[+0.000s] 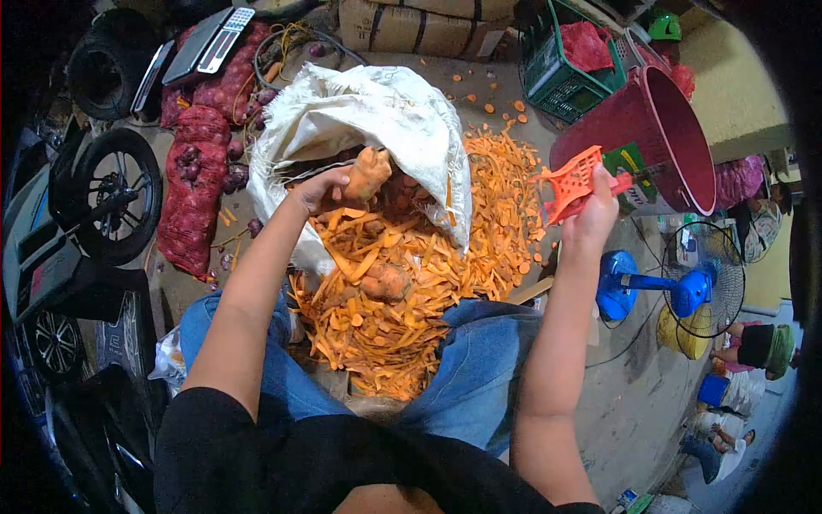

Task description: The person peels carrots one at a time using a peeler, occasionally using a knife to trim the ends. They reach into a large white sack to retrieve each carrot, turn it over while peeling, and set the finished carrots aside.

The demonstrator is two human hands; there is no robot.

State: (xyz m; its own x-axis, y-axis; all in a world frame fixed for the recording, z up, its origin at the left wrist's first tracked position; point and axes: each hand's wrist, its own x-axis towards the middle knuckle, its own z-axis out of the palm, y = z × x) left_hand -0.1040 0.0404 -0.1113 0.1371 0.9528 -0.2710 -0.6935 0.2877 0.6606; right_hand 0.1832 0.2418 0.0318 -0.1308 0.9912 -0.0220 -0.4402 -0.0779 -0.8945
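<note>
My left hand (pixel 324 190) is closed around a thick, knobby carrot (pixel 369 176), held upright at the mouth of a white woven sack (pixel 368 107). My right hand (pixel 597 210) is raised to the right and grips a bright orange plastic tool with a perforated face (pixel 575 187); its blade, if any, cannot be made out. Below the hands, a heap of carrot peelings (pixel 377 343) lies between my knees. Another stubby carrot (pixel 385 281) rests on that heap. The sack's inside is partly hidden by its folded rim and the carrot.
Peelings and round carrot ends (pixel 501 206) spread right of the sack. A big red tub (pixel 634 146) lies tilted beside a green crate (pixel 572 73). A blue fan (pixel 655 283) stands at right. Red onion sacks (pixel 193 214), a scale (pixel 210 47) and a motorbike wheel (pixel 116 195) are at left.
</note>
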